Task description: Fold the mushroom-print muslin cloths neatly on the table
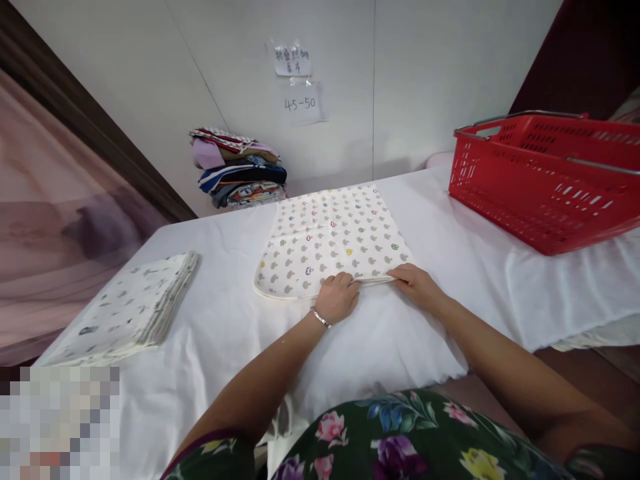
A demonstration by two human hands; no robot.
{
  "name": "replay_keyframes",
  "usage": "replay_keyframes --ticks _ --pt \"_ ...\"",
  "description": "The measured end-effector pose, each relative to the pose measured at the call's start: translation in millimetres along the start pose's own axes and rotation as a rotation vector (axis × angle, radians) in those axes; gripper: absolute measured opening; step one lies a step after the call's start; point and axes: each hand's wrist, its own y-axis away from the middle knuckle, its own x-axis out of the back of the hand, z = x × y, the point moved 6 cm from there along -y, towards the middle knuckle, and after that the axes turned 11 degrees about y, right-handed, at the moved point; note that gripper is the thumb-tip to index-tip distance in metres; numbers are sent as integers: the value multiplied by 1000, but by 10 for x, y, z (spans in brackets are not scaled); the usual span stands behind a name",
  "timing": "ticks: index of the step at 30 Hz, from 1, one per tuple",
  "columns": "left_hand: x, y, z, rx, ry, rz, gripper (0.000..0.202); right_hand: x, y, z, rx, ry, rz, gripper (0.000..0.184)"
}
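A white cloth (330, 240) printed with small grey and coloured mushroom shapes lies folded flat on the white-covered table. Its near edge shows more than one layer, and the near left corner is rounded. My left hand (339, 297), with a bracelet at the wrist, is closed over the middle of that near edge. At the near right corner, my right hand (414, 285) pinches the layered edge between thumb and fingers. Both hands rest low, close to the tabletop.
A neat stack of folded patterned cloths (130, 307) lies at the left. Against the wall stands a pile of mixed folded fabrics (240, 170). A red plastic basket (540, 180) with metal handles sits at the right. Handwritten paper signs (301, 103) hang on the wall.
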Motion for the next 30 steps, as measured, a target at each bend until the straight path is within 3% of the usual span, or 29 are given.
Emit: replay_keyframes --ticks 4,8,11,16,18,25,30 --pt "9 -74 26 50 -57 21 20 12 3 -1 9 15 15 28" --pt "151 -15 218 -132 -62 94 25 33 9 -27 8 45 24 27" --pt "270 90 293 -177 -63 120 25 41 4 -98 54 92 24 27" --pt "342 137 276 -52 -37 168 24 133 0 -171 69 168 146 28" --pt "299 122 278 -20 -21 157 24 135 1 -188 82 196 129 27" --pt "235 94 266 -10 10 201 22 158 23 -218 131 255 124 26" --pt "260 87 262 -35 37 246 20 231 39 -193 136 324 245 25"
